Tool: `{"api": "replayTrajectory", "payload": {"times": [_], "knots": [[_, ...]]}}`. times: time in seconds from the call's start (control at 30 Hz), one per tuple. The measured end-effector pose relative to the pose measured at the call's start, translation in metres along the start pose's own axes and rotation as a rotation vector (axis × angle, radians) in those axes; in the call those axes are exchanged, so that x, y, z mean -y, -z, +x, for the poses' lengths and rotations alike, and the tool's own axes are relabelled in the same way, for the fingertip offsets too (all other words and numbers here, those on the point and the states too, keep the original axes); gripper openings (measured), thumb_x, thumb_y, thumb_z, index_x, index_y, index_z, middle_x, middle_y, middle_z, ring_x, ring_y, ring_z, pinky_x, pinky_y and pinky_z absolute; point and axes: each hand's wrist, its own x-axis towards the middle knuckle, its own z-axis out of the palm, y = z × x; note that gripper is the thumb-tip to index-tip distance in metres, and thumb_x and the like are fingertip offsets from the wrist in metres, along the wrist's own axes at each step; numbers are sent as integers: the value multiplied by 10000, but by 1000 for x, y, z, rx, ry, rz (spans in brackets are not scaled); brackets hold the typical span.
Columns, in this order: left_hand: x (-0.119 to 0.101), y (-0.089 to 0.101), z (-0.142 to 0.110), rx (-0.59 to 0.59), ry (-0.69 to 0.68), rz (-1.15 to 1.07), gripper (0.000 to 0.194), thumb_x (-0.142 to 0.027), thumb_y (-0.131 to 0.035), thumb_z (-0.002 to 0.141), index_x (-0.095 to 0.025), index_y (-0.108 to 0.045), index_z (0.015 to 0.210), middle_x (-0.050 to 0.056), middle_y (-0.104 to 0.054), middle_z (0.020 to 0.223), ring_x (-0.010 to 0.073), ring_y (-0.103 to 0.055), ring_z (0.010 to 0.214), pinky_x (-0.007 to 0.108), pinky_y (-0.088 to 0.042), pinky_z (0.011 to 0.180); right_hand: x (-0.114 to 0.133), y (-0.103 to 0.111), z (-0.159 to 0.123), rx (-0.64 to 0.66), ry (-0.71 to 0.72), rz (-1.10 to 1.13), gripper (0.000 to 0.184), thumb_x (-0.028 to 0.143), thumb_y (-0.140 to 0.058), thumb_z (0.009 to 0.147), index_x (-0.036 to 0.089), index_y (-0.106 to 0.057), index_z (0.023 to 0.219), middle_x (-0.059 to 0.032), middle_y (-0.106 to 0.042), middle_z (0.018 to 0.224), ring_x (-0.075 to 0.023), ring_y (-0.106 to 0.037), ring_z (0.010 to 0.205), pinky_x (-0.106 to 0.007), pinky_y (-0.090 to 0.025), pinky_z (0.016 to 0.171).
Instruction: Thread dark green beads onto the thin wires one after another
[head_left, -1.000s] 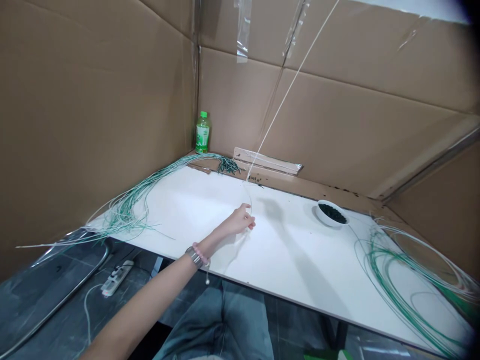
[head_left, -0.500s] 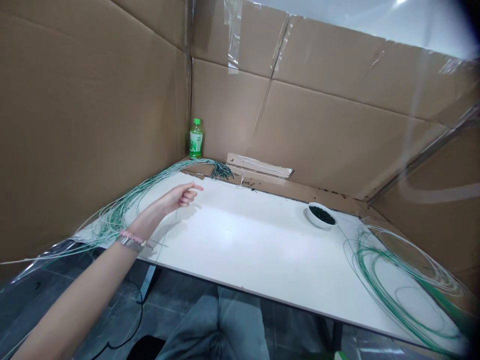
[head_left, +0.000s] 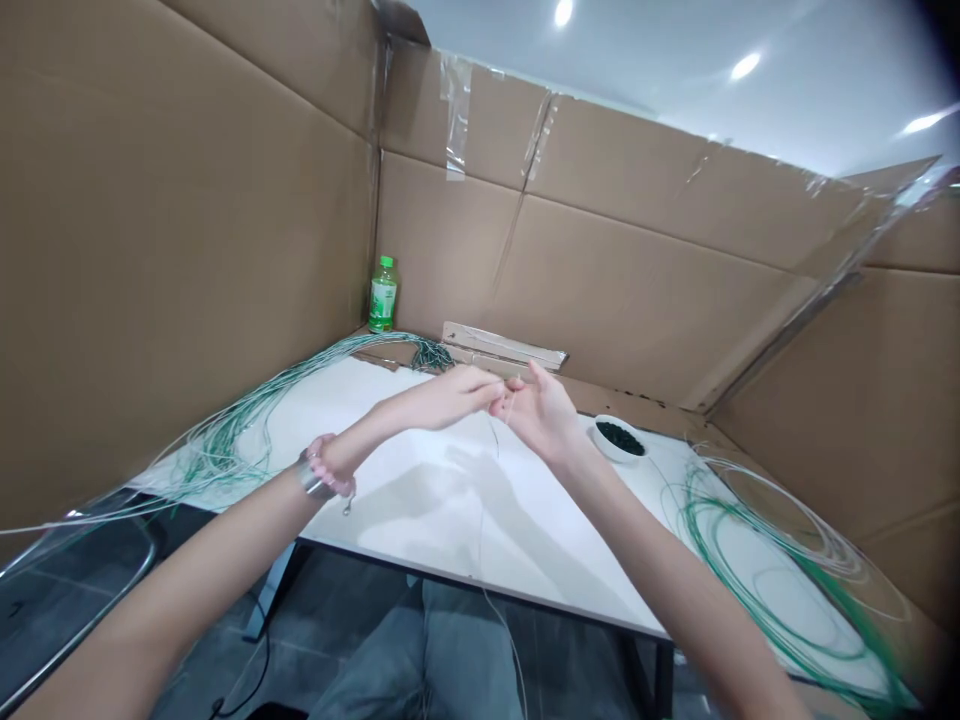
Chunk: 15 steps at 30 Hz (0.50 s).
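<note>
My left hand (head_left: 459, 396) reaches over the table, fingers together and bent down at the tips. Those fingertips meet the curled fingers of my right hand (head_left: 546, 412), which is turned palm up with its thumb raised. A thin pale strand (head_left: 481, 530) runs from between the hands down over the table's front edge to my lap. Tiny dark specks show on the right fingers; what they are I cannot make out. Right of the hands stands a white bowl (head_left: 600, 447) filled with small dark green pieces (head_left: 621, 438).
Green and white strands (head_left: 225, 440) lie in a bundle along the left side, ending in a dark green tangle (head_left: 431, 354). Coiled strands (head_left: 750, 570) rest at the right. A green bottle (head_left: 382, 297) stands in the back corner. Cardboard walls (head_left: 600, 270) surround the white table (head_left: 420, 500).
My right hand has come into view and met the left over the middle of the table. My left hand has moved right, and the pale strand now hangs from the hands. The view has tilted up.
</note>
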Motion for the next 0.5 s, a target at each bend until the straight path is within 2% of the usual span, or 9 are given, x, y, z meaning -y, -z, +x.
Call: {"api": "replayTrajectory", "payload": {"times": [0.1, 0.2, 0.27, 0.3, 0.37, 0.4, 0.47, 0.5], "knots": [[-1, 2, -24, 58, 73, 65, 273, -237, -451, 877, -153, -617, 676, -10, -510, 635, 123, -418, 593, 231, -289, 583, 21, -4, 19, -37, 161, 110, 283, 387, -490, 938, 118, -573, 966, -37, -615, 903, -110, -605, 735, -265, -530, 640], [9, 17, -42, 133, 168, 62, 254, -239, -512, 852, -162, -653, 656, 6, -556, 625, 137, -462, 595, 230, -313, 589, 48, 2, 27, -73, 290, 175, 238, 348, -502, 939, 121, -571, 955, 5, -577, 786, -62, -533, 589, -196, -475, 526], [13, 22, -41, 150, 207, 11, 138, -271, -601, 809, -170, -691, 782, 36, -632, 765, 167, -538, 721, 224, -355, 641, 54, 5, 29, -75, 329, 180, 225, 337, -499, 942, 124, -569, 938, 20, -554, 744, -43, -482, 531, -166, -427, 469], [14, 20, -36, 143, 207, -33, 167, -296, -627, 796, -180, -687, 901, 54, -652, 900, 186, -561, 841, 222, -377, 698, 52, 5, 29, -71, 339, 174, 220, 333, -498, 942, 125, -568, 929, 24, -546, 731, -38, -466, 516, -159, -411, 453], [10, 3, -19, 131, 169, -156, 342, -356, -602, 823, -204, -590, 1130, 77, -598, 1144, 192, -528, 1056, 228, -391, 833, 44, 3, 31, -63, 351, 149, 211, 322, -500, 942, 124, -567, 910, 32, -534, 710, -31, -445, 497, -150, -392, 436], [7, -10, -9, 145, 136, -232, 360, -389, -539, 862, -208, -541, 1174, 79, -582, 1160, 175, -525, 1070, 237, -393, 875, 40, 2, 32, -60, 359, 133, 208, 317, -502, 941, 123, -566, 901, 35, -528, 701, -29, -437, 490, -148, -386, 430], [0, -37, 6, 209, 95, -379, 341, -418, -393, 920, -165, -508, 1117, 64, -599, 889, 150, -575, 838, 280, -444, 831, 40, 3, 35, -60, 390, 97, 205, 311, -506, 940, 121, -563, 888, 42, -514, 682, -26, -421, 475, -145, -373, 420], [-2, -49, 10, 238, 98, -430, 356, -453, -342, 928, -157, -509, 1032, 19, -532, 717, 133, -530, 662, 296, -469, 753, 45, 6, 37, -63, 419, 79, 207, 311, -506, 940, 120, -561, 881, 46, -506, 672, -24, -412, 467, -142, -365, 413]]}}
